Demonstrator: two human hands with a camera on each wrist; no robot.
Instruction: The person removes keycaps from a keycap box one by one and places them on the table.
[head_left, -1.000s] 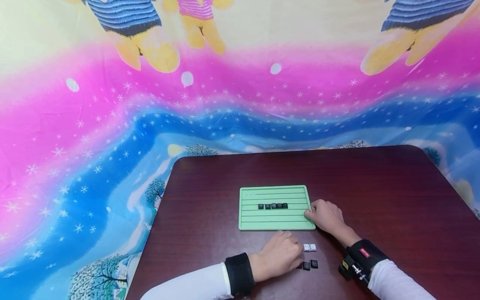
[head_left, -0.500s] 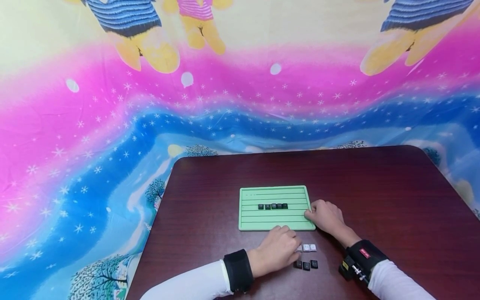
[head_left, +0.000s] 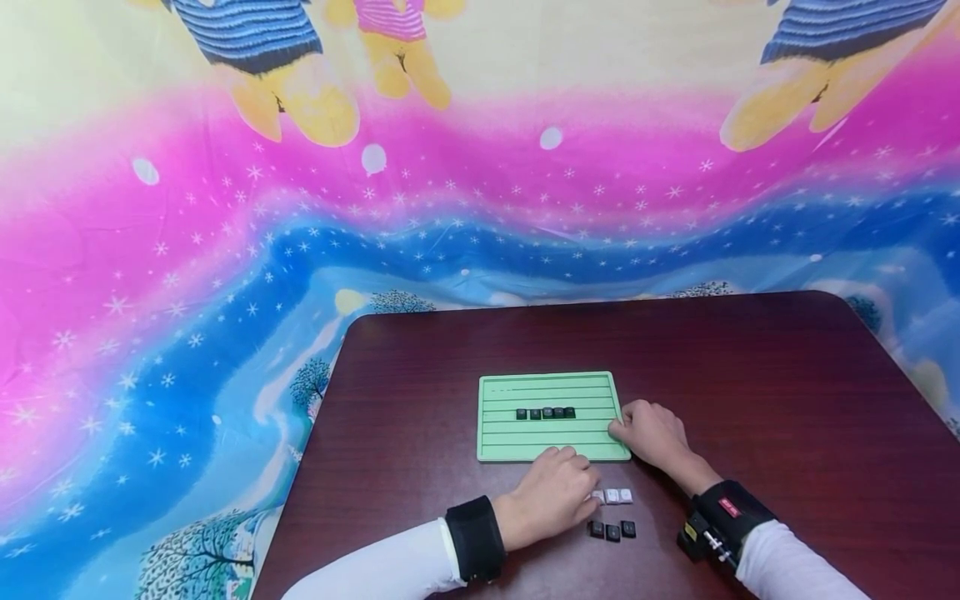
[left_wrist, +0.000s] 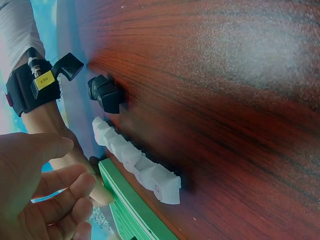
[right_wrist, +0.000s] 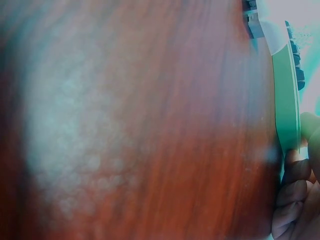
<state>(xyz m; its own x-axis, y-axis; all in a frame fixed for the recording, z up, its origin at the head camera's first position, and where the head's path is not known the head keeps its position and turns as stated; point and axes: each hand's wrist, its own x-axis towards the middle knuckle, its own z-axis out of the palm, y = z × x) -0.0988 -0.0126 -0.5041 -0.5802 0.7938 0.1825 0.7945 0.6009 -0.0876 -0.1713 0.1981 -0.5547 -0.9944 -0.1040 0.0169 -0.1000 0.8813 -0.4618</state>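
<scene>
My left hand (head_left: 551,492) hovers beside a row of white keycaps (head_left: 619,496) on the table. In the left wrist view that hand (left_wrist: 47,187) has loosely bent fingers, with its thumb apart from them and nothing between. There the white keycaps (left_wrist: 135,162) stand side by side in a line. Three black keycaps (head_left: 613,532) lie nearer the body. My right hand (head_left: 652,429) grips the right edge of a light green grooved tray (head_left: 525,450), thumb on the rim. Several black keycaps (head_left: 547,412) form a row on the tray's middle. The right wrist view shows curled fingers (right_wrist: 292,195) at the tray's corner.
The dark red-brown table (head_left: 420,392) has a rounded far edge. Behind it hangs a colourful printed cloth (head_left: 465,167). Both wrists wear black bands, the right band (head_left: 731,504) carrying a small camera.
My left hand has shifted slightly left and away from the body, uncovering more of the white keycaps and the leftmost loose black one. The right hand and tray stay put.
</scene>
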